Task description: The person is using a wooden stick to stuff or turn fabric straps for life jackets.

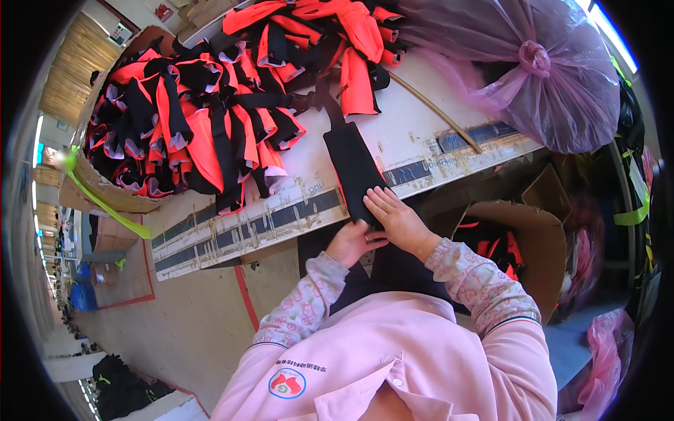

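Observation:
A long black fabric piece (353, 158) with a thin orange-red edge lies over the table's front edge, its lower end toward me. At that lower end my left hand (351, 243) is closed, thumb at the fabric's edge and fingers curled partly beneath. My right hand (399, 219) lies on the fabric's right side with its fingers stretched out flat. Beyond the fabric's far end a narrow dark strip (327, 102) runs toward the heap; I cannot make out whether the two are joined.
Black and orange-red fabric pieces (203, 140) fill a large carton at the left, and more (358, 31) lie at the back. A thin stick (439, 116) rests on the worn white table (295, 179). A tied purple plastic bag (562, 77) stands right; an open carton (537, 235) sits below.

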{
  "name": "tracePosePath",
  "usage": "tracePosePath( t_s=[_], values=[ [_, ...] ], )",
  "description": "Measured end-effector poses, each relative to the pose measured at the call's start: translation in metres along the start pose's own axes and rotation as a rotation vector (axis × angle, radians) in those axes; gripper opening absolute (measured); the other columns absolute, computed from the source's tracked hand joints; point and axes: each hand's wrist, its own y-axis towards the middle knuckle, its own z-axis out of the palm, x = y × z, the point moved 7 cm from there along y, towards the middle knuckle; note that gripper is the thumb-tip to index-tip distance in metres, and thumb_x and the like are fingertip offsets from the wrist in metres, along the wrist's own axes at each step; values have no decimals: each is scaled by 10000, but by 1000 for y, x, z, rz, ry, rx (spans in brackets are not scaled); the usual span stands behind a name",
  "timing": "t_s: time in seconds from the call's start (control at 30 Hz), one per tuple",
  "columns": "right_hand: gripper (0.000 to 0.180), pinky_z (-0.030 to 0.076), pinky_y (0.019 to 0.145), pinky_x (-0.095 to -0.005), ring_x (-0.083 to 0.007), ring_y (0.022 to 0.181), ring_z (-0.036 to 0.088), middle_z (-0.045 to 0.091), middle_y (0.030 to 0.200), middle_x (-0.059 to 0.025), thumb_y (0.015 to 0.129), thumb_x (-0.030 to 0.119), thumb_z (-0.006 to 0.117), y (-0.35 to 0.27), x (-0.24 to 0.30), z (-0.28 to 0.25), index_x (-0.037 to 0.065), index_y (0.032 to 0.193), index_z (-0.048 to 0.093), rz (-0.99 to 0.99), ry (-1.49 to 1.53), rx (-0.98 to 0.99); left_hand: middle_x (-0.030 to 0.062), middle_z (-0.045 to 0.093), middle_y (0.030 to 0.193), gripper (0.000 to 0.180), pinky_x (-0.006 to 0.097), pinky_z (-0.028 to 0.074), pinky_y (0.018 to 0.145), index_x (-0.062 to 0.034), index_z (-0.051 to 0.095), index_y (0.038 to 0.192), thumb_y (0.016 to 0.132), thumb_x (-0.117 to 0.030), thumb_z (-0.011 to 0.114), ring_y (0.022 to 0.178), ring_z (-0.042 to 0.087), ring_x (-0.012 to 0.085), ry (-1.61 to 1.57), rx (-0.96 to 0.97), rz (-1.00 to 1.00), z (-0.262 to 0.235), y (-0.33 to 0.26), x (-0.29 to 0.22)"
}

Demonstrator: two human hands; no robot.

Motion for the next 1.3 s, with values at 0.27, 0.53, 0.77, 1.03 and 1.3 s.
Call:
tracePosePath(
  t_s=[0.27, 0.53, 0.77, 1.03, 1.3],
  values=[
    [457, 280, 1056, -416, -356, 1244, 376, 428, 1301, -226, 810, 135, 515, 9, -10, -4, -65, 1217, 461, 152, 351, 64, 118, 590, 938, 366, 424, 527, 742, -136, 528, 1105, 876, -421, 527, 770, 636, 259, 96, -288, -167, -31, 16, 4],
    [785, 188, 1074, -458, -312, 1321, 256, 297, 1404, -197, 813, 524, 488, 90, -19, 17, -28, 1342, 311, 29, -255, -25, 170, 637, 802, 304, 377, 546, 643, -17, 531, 1010, 867, -279, 586, 522, 599, 209, 187, -366, -22, -33, 20, 7],
    [793, 134, 1073, -506, -285, 1343, 214, 286, 1424, -159, 823, 594, 421, 169, -70, 53, 23, 1362, 305, 244, -275, 165, 154, 641, 785, 265, 331, 545, 603, -23, 571, 885, 850, -283, 612, 465, 556, 160, 309, -428, 24, -46, 28, 22],
    [610, 179, 1074, -451, -261, 1295, 316, 376, 1365, -158, 784, 329, 546, 29, 19, 5, -32, 1263, 428, -78, -320, 107, 88, 602, 682, 247, 323, 496, 596, -37, 602, 810, 878, -256, 510, 543, 554, 170, 144, -456, -3, -31, 11, 15],
    [296, 478, 795, -352, -233, 848, 616, 627, 883, -66, 683, -26, 576, -25, -14, -60, 36, 969, 621, 165, 149, -435, 60, 605, 813, 429, 346, 489, 717, -37, 569, 990, 893, -444, 475, 735, 593, 162, 262, 154, -122, 53, 2, 19]
  ],
)
